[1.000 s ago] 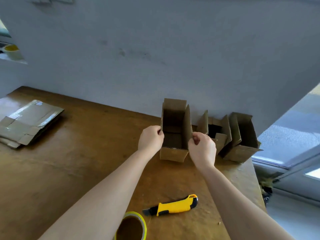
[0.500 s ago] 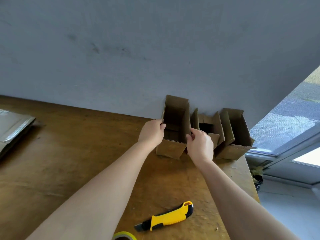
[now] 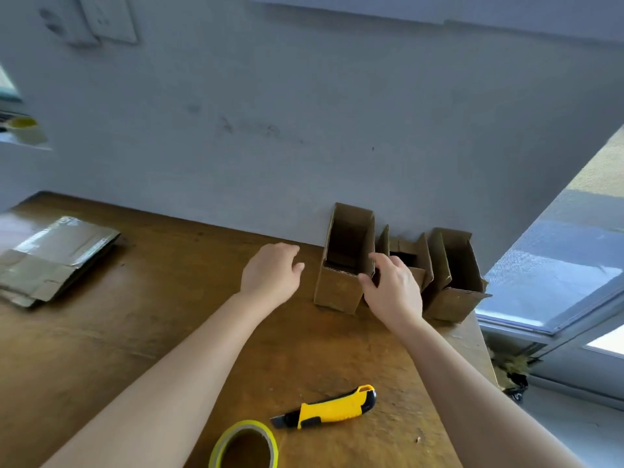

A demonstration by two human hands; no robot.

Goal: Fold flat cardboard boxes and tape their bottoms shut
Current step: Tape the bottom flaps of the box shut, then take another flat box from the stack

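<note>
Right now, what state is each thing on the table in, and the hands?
Left hand: open, off the boxes.
Right hand: open, beside the boxes.
Left box: upright, top open.
Middle box: upright, top open.
Right box: upright, top open.
Flat boxes: stacked, unfolded.
Knife: lying, blade seems out.
Tape: lying flat.

Bare table (image 3: 152, 332) between flat stack (image 3: 50, 258) and upright boxes (image 3: 337, 292); wall (image 3: 304, 130) blocks behind; knife (image 3: 334, 407), tape (image 3: 246, 425) near front edge.

One head-worn view looks forward and down, close over the wooden table (image 3: 141, 332).
</note>
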